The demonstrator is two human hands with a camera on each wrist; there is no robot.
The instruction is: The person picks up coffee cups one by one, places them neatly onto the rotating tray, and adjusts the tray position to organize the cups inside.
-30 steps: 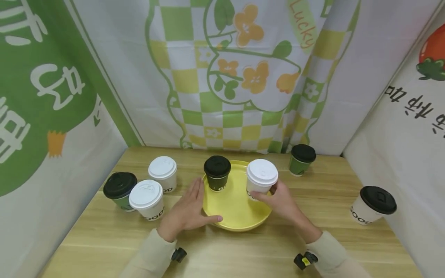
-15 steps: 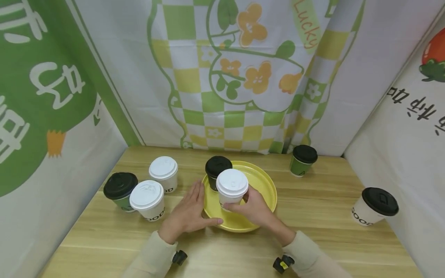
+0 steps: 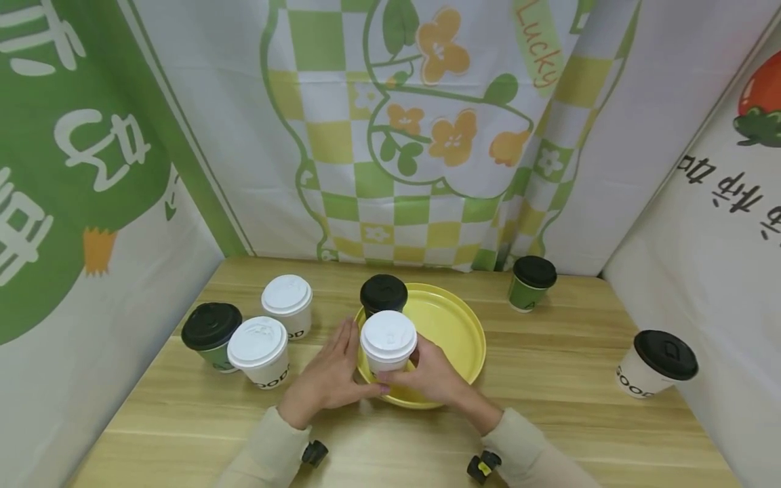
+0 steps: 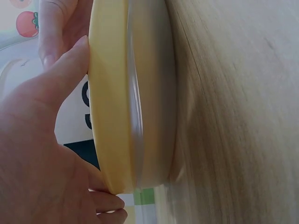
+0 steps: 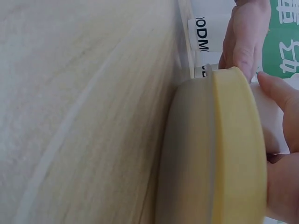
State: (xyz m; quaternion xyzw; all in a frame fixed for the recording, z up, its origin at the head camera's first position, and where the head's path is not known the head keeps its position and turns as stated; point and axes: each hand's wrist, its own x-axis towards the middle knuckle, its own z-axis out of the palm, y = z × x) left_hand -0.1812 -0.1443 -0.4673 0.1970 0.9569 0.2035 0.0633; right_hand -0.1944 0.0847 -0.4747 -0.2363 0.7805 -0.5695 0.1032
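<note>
My right hand (image 3: pixel 438 375) grips a white paper cup with a white lid (image 3: pixel 388 333) over the left front part of a round yellow tray (image 3: pixel 459 332). Just behind it on the tray is a cup with a black lid (image 3: pixel 384 290), its lower part hidden by the white one. My left hand (image 3: pixel 326 376) lies along the tray's left edge with its fingers extended and its thumb at the front rim. In the left wrist view, its thumb and fingertips touch the rim of the tray (image 4: pixel 112 102). The right wrist view shows the right fingers around the cup (image 5: pixel 270 116).
To the left stand two white-lidded cups (image 3: pixel 257 349) (image 3: pixel 287 305) and a green cup with a black lid (image 3: pixel 211 333). A small green cup (image 3: pixel 531 283) is at the back right. A white cup with a black lid (image 3: pixel 655 362) stands far right on the wooden table (image 3: pixel 567 420).
My right hand has carried the white cup leftward and toward me across the tray, from its right side to in front of the black-lidded cup. The left hand has stayed at the rim.
</note>
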